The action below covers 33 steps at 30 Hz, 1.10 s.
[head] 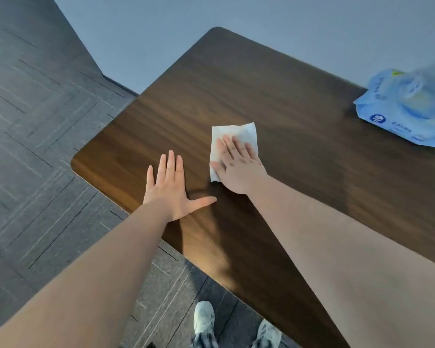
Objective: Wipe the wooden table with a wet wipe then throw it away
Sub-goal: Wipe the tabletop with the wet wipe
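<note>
Head view, right hand (236,169): flat, fingers spread, pressing wet wipe (236,133) on wooden table (286,96), gripping nothing.
Left hand (171,189): flat, holding nothing.

Bare wooden table (274,96) open ahead and left of both flat hands. Only obstacle on top: blue wipes pack (407,106) at far right edge, well apart. Wall (261,18) bounds the far side.

The right hand (237,169) presses a white wipe (232,144) flat on the table (299,121), the left hand (171,187) spread beside it, a blue pack (409,109) far right.
</note>
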Each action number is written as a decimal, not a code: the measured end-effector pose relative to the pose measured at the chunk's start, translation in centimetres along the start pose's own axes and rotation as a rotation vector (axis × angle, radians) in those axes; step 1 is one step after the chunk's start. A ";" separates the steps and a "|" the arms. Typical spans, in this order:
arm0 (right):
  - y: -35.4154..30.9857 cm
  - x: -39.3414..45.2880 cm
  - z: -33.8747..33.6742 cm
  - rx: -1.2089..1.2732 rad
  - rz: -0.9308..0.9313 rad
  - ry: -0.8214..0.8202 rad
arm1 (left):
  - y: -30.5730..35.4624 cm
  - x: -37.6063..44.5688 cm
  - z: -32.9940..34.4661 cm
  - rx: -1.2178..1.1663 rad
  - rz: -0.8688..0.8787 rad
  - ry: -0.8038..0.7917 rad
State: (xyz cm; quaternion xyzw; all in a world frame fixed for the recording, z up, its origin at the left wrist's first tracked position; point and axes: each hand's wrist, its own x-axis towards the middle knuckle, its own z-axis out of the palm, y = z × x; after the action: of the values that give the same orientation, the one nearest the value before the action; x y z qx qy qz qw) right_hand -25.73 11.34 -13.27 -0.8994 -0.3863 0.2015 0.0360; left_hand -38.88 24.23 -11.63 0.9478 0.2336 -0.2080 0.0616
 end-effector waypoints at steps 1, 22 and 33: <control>-0.9 1.0 -0.1 -0.002 -0.024 -0.002 | -0.2 0.0 0.0 -0.008 0.004 -0.007; -5.1 4.4 -0.2 0.029 -0.069 0.018 | -0.5 -0.2 0.2 -0.067 -0.004 0.038; 8.0 -12.2 2.7 0.140 0.493 0.088 | 4.8 -1.9 -0.9 0.201 0.379 0.104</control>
State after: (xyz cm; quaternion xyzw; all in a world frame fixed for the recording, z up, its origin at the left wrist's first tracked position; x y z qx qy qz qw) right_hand -28.90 -3.14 -13.39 -0.9696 -0.1386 0.1912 0.0649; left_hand -37.81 19.36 -9.87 0.9857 0.0322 -0.1655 -0.0073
